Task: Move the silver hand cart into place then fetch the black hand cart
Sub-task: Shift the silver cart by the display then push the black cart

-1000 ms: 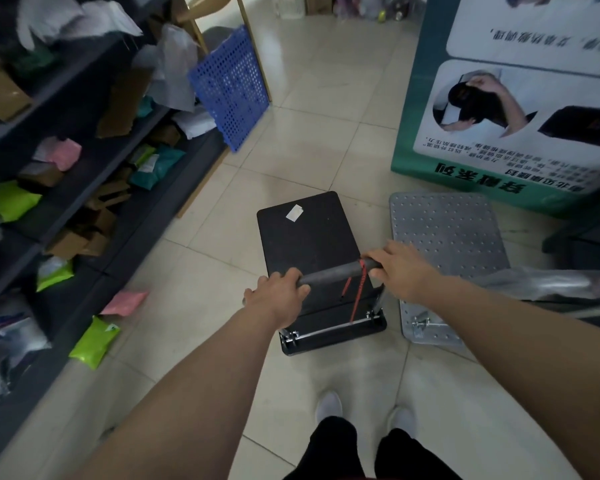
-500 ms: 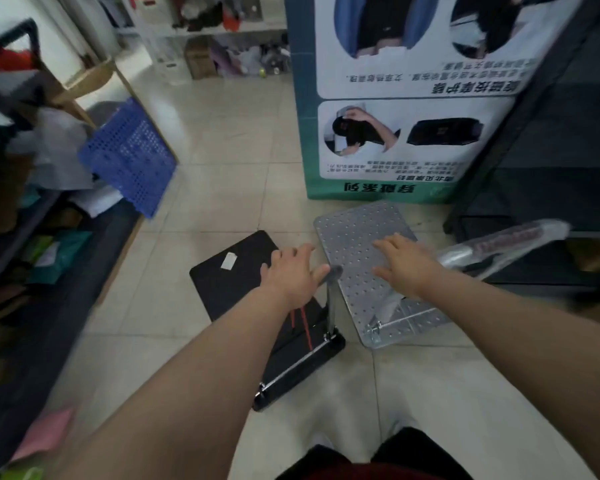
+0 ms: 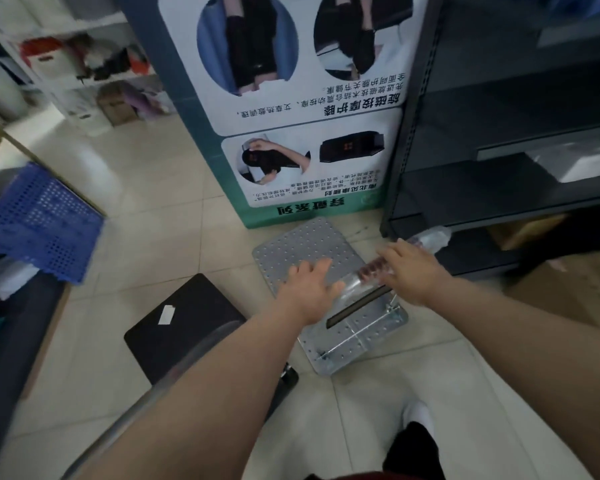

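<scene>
Both arms reach forward: the left hand (image 3: 307,292) hovers spread, holding nothing, and the right hand (image 3: 411,271) rests open-fingered on the plastic-wrapped handle (image 3: 361,282). The silver hand cart (image 3: 305,244) is a perforated metal plate; left of it the black hand cart (image 3: 184,327) lies flat and matte.

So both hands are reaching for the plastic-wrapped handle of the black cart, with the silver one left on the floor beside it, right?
Not quite: the head view shows the left hand and right hand at the wrapped handle of the silver hand cart. The black hand cart is the one left on the floor beside it.
</scene>
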The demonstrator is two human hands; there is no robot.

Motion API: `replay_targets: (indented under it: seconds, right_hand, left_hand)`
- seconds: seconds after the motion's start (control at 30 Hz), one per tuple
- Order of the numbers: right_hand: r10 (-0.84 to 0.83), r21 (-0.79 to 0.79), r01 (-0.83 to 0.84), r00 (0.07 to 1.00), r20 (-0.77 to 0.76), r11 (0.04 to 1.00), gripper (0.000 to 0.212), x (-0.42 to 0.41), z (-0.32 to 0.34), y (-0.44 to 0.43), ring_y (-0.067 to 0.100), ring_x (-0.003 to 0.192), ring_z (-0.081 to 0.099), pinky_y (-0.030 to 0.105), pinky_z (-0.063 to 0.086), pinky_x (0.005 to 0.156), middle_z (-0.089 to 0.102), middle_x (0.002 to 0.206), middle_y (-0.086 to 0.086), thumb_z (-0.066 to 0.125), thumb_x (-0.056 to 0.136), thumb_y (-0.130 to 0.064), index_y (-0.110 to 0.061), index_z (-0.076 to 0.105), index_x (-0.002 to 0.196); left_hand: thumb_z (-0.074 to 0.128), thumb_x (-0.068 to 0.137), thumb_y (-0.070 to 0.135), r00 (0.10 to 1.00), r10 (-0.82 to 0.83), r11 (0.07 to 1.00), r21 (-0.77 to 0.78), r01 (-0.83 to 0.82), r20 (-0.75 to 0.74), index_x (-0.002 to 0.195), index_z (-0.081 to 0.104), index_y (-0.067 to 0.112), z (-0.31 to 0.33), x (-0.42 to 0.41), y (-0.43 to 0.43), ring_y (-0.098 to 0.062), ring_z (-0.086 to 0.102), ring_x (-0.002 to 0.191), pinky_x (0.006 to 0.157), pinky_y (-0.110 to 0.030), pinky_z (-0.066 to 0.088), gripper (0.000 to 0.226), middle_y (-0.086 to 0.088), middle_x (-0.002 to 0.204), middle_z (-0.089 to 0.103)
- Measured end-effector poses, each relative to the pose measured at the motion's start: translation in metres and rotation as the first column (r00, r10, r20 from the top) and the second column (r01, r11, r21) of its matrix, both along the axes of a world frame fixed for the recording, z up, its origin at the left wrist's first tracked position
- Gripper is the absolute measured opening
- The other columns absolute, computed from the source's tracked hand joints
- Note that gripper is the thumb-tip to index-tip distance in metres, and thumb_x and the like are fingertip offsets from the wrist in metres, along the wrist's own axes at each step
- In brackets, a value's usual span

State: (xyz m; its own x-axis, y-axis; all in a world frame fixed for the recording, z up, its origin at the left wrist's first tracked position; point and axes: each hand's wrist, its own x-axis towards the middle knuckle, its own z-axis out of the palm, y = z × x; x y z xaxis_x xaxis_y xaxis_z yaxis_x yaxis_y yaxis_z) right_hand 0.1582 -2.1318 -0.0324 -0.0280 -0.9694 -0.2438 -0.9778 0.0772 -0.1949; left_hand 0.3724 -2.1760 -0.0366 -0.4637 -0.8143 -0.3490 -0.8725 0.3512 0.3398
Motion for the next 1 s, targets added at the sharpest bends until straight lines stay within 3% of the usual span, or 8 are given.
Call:
replay_targets:
  seconds: [0.13,0.33,0.5,0.7,1.0]
  right_hand:
    - [0.089,0.037,-0.089,0.996,0.000,0.995,0.059,-0.058,-0.008,-0.018,0.026,0.142,0.020,0.051,0.016,0.116,0.029,0.151,0.007,0.043,0.094,-0.043,-0.023,0.023,0.145]
    - [0.239,0.070,-0.237,0.971,-0.015,0.969,0.045,-0.119,-0.024,-0.046,0.020,0.126,0.038,0.049,0.026,0.110,0.045,0.132,0.000,0.041,0.091,-0.050,-0.028,0.039,0.129]
    - [0.227,0.117,-0.234,0.972,0.068,0.965,0.038,-0.136,-0.040,-0.057,0.024,0.112,0.045,0.043,0.034,0.098,0.053,0.118,0.002,0.044,0.089,-0.052,-0.026,0.048,0.116]
    - [0.277,0.063,-0.288,0.951,0.137,0.956,0.035,-0.149,-0.052,-0.052,0.018,0.100,0.042,0.033,0.032,0.083,0.052,0.107,-0.001,0.047,0.086,-0.057,-0.025,0.049,0.100]
    - [0.214,0.013,-0.219,0.965,0.149,0.976,0.035,-0.155,-0.054,-0.021,0.020,0.104,0.045,0.037,0.033,0.098,0.054,0.110,-0.001,0.047,0.088,-0.054,-0.025,0.050,0.107]
  left_hand:
    - [0.032,0.092,0.058,0.997,0.046,0.998,0.038,-0.048,0.054,0.141,0.024,0.028,-0.011,-0.054,0.000,-0.035,0.031,0.126,0.100,-0.051,0.032,0.058,-0.015,0.140,0.036]
    - [0.034,0.091,0.057,0.976,0.197,0.979,0.031,-0.200,0.088,0.141,0.024,0.035,-0.031,-0.101,0.011,-0.033,0.038,0.121,0.099,-0.049,0.034,0.055,-0.010,0.135,0.043]
    - [0.035,0.092,0.053,0.935,0.336,0.939,0.036,-0.342,0.111,0.140,0.022,0.039,-0.041,-0.117,0.022,-0.031,0.038,0.119,0.096,-0.048,0.032,0.051,-0.009,0.133,0.044]
    - [0.033,0.095,0.046,0.874,0.476,0.874,0.052,-0.482,0.101,0.128,0.031,0.043,-0.052,-0.132,0.033,-0.026,0.038,0.114,0.091,-0.052,0.028,0.033,-0.003,0.126,0.044]
    - [0.033,0.096,0.042,0.895,0.444,0.893,0.056,-0.447,0.049,0.122,0.031,0.045,-0.057,-0.140,0.053,-0.019,0.030,0.096,0.076,-0.042,0.017,0.026,-0.003,0.121,0.040]
